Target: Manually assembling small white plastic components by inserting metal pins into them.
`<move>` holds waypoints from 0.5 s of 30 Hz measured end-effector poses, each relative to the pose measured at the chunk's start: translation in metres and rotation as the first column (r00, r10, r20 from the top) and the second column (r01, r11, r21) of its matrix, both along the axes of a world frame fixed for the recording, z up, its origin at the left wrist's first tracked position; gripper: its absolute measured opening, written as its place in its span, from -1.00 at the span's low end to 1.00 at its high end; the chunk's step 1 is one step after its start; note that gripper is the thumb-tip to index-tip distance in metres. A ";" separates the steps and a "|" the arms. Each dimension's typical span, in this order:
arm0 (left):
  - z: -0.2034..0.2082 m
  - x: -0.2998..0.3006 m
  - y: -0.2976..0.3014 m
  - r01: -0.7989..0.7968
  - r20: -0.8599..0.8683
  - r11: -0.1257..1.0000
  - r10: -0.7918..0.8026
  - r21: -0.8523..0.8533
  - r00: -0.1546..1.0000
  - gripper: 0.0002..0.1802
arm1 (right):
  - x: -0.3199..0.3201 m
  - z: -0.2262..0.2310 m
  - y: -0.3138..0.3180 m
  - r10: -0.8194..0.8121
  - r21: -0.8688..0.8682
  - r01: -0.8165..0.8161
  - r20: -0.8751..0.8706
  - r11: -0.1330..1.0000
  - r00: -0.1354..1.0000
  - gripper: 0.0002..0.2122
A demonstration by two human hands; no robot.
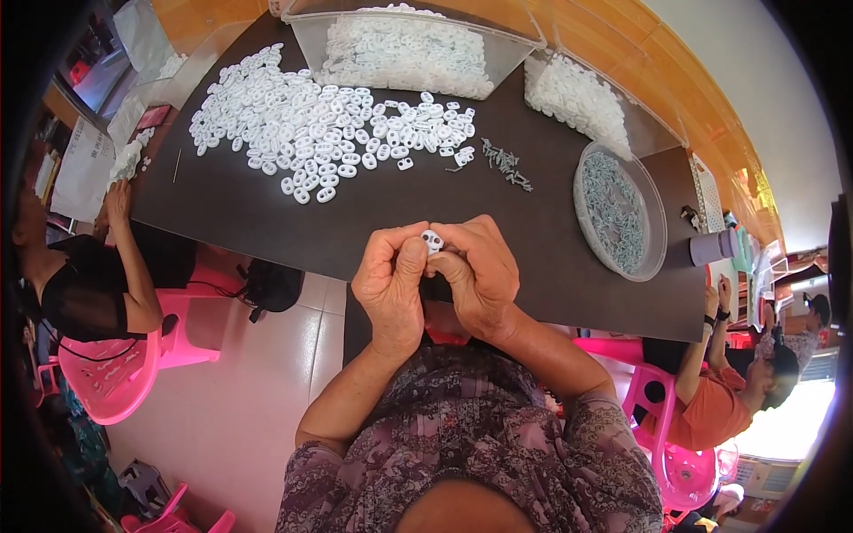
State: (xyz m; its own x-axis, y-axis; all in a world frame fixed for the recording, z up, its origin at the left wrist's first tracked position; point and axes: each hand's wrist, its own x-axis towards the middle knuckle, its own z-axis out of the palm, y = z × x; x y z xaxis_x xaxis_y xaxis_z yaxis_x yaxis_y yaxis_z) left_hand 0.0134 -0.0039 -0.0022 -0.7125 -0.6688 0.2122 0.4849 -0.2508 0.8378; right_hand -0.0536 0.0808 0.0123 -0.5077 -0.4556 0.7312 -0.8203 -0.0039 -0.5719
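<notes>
Between my fingertips, just past the table's near edge, sits a small white oval plastic piece with two dark holes. My left hand is closed, its thumb and forefinger pinching the piece from the left. My right hand is closed on the same piece from the right; whether its fingers also hold a screw is hidden. Beyond them a wide heap of similar white two-holed pieces spreads over the dark table. Right of the heap lies a small pile of grey screws.
A round clear tub of screws stands at the right, beside a purple-grey cup. Clear bins of white parts line the back. One co-worker sits left on a pink chair; others are at the right.
</notes>
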 end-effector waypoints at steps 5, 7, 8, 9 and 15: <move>0.004 0.007 -0.008 0.073 -0.014 0.997 -0.073 0.016 0.997 -0.78 | 0.002 0.006 0.004 0.026 0.037 -0.027 0.027 0.999 0.999 -0.72; 0.002 0.010 -0.010 0.135 -0.004 0.991 -0.135 0.000 0.991 -0.74 | 0.004 0.008 0.005 0.030 0.062 -0.031 0.028 0.998 0.999 -0.71; 0.002 0.011 -0.011 0.134 -0.004 0.991 -0.134 0.000 0.991 -0.74 | 0.005 0.009 0.005 0.022 0.056 -0.024 0.050 0.998 0.999 -0.71; 0.002 0.011 -0.012 0.135 0.004 0.991 -0.135 -0.021 0.991 -0.73 | 0.006 0.010 0.005 0.014 0.049 -0.017 0.072 0.999 0.997 -0.71; 0.004 0.013 -0.018 0.128 0.007 0.982 -0.128 -0.136 0.992 -0.73 | 0.006 0.012 0.007 0.052 0.071 -0.056 0.064 0.996 0.997 -0.73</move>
